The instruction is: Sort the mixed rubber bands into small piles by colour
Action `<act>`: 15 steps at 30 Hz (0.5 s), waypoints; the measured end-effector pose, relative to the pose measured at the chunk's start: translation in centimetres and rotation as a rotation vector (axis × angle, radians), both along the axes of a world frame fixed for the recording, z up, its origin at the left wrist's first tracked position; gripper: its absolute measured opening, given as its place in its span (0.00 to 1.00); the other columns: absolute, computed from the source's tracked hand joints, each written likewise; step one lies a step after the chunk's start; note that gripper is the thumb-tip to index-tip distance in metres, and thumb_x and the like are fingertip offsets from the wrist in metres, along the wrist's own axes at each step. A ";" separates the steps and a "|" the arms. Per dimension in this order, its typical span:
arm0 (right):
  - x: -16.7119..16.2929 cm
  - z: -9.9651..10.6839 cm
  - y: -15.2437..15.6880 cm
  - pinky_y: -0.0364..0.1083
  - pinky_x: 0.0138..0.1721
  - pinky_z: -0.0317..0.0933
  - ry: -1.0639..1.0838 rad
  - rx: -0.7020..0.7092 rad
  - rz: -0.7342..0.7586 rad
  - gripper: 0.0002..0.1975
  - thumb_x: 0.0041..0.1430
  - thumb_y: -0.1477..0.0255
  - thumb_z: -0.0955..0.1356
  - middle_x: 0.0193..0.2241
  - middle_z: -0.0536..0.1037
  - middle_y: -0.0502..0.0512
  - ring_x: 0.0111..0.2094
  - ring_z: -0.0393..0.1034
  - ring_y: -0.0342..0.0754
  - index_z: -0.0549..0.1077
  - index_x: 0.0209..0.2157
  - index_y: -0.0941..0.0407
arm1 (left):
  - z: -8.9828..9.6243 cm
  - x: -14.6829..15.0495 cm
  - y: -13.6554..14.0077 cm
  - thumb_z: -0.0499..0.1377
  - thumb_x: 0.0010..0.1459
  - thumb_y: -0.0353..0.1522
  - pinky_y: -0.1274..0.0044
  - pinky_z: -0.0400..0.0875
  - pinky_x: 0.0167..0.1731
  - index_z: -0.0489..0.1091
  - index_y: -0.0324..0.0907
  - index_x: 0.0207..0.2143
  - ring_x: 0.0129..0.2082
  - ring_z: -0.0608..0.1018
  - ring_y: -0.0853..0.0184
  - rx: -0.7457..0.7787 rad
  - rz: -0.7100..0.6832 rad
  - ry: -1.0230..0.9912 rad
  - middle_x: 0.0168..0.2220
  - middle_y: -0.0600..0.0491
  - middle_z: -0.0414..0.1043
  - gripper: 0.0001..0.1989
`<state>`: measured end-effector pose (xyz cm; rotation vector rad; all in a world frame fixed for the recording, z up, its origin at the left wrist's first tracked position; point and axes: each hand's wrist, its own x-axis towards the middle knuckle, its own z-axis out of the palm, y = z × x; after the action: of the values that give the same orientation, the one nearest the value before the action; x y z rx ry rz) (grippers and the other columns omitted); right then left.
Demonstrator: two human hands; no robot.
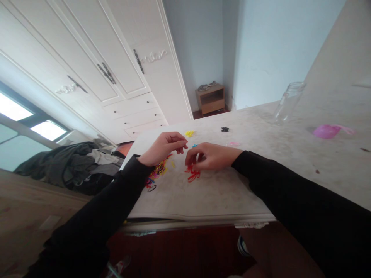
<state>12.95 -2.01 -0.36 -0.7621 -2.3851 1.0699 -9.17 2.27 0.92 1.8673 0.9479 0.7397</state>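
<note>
A mixed pile of colourful rubber bands (159, 170) lies on the white table, partly behind my left wrist. Above and beside it is my left hand (168, 146), its fingers curled and thumb close to the index finger; whether anything small is between them I cannot make out. My right hand (213, 156) reaches down with thumb and fingertips pinched at a small heap of red rubber bands (193, 175). Beyond my hands lie separate groups: yellow bands (189, 133), black bands (225, 129), pink bands (233, 143) and blue bands (194, 146), the last partly hidden by my right hand.
A clear glass jar (288, 104) stands at the table's far right, near a pink balloon-like thing (327, 131). A lone black band (152, 188) lies near the mixed pile. Dark clothes (72, 164) are heaped left of the table (232, 197). A white wardrobe (116, 50) stands behind.
</note>
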 end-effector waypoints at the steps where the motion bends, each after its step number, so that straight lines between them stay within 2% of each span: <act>1: 0.0 0.0 0.0 0.43 0.40 0.68 0.012 -0.019 0.014 0.11 0.55 0.83 0.69 0.38 0.84 0.55 0.36 0.75 0.44 0.81 0.39 0.60 | 0.1 0.0 0.0 0.66 0.58 0.35 0.79 0.71 0.27 0.76 0.37 0.33 0.24 0.75 0.73 0.010 -0.003 0.011 0.28 0.51 0.80 0.09; 5: -0.1 -0.1 0.1 0.43 0.39 0.67 0.076 0.024 -0.039 0.12 0.53 0.85 0.68 0.34 0.84 0.54 0.34 0.74 0.43 0.81 0.35 0.60 | 0.9 -0.6 0.3 0.68 0.56 0.35 0.79 0.70 0.27 0.78 0.38 0.32 0.24 0.76 0.72 0.076 -0.050 0.156 0.27 0.52 0.80 0.08; 10: -0.1 0.0 0.2 0.43 0.35 0.64 0.101 0.123 -0.193 0.11 0.51 0.85 0.68 0.30 0.82 0.52 0.30 0.71 0.42 0.81 0.33 0.60 | 2.0 -3.1 1.5 0.69 0.55 0.37 0.77 0.70 0.31 0.83 0.42 0.33 0.27 0.77 0.69 0.148 -0.269 0.495 0.28 0.51 0.81 0.07; 15: -0.1 0.1 0.1 0.42 0.33 0.62 0.085 0.119 -0.213 0.08 0.51 0.84 0.69 0.28 0.81 0.52 0.29 0.69 0.42 0.80 0.31 0.60 | 2.2 -4.3 1.9 0.69 0.56 0.38 0.77 0.71 0.35 0.84 0.44 0.34 0.31 0.79 0.68 0.212 -0.376 0.666 0.32 0.52 0.82 0.08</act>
<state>12.85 -1.89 -0.27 -0.8864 -2.2159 0.8488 -13.47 4.20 3.17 2.4545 0.8874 -0.0289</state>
